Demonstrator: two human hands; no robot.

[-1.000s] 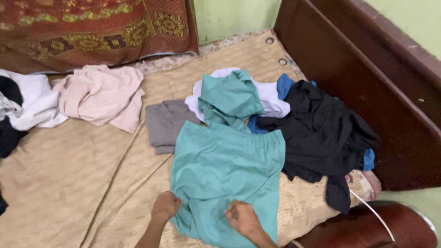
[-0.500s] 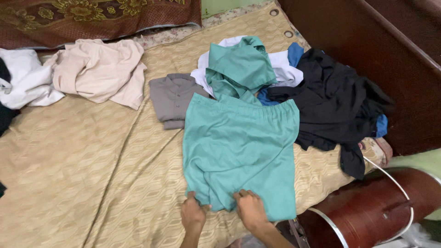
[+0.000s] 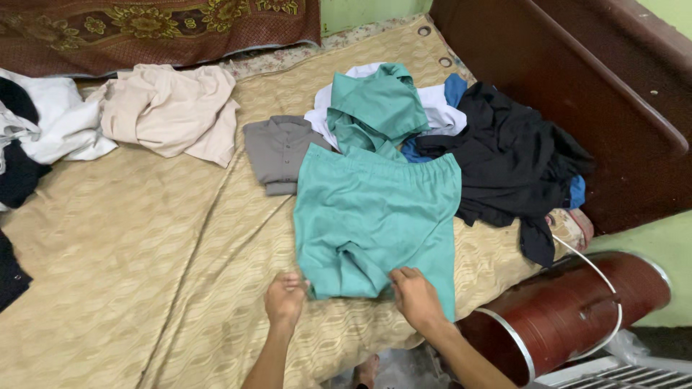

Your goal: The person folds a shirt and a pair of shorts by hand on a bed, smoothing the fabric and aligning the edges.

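Note:
A teal pair of shorts (image 3: 375, 216) lies flat on the beige bedsheet (image 3: 144, 252), waistband away from me. My left hand (image 3: 286, 299) pinches the left leg's hem at the near edge. My right hand (image 3: 414, 294) grips the hem of the right leg beside it. Another teal garment (image 3: 378, 108) lies crumpled just beyond the waistband.
A grey shirt (image 3: 277, 151), a white cloth (image 3: 440, 108), a black garment (image 3: 512, 158) and a bit of blue cloth are heaped behind. A cream garment (image 3: 173, 108) and white and black clothes (image 3: 36, 130) lie at left. A dark wooden bed frame (image 3: 577, 94) and a maroon drum (image 3: 577, 310) stand at right.
The view has shifted, so the shorts sit more central. Both hands stay on the near hems, and the shorts look flatter and more squared on the sheet.

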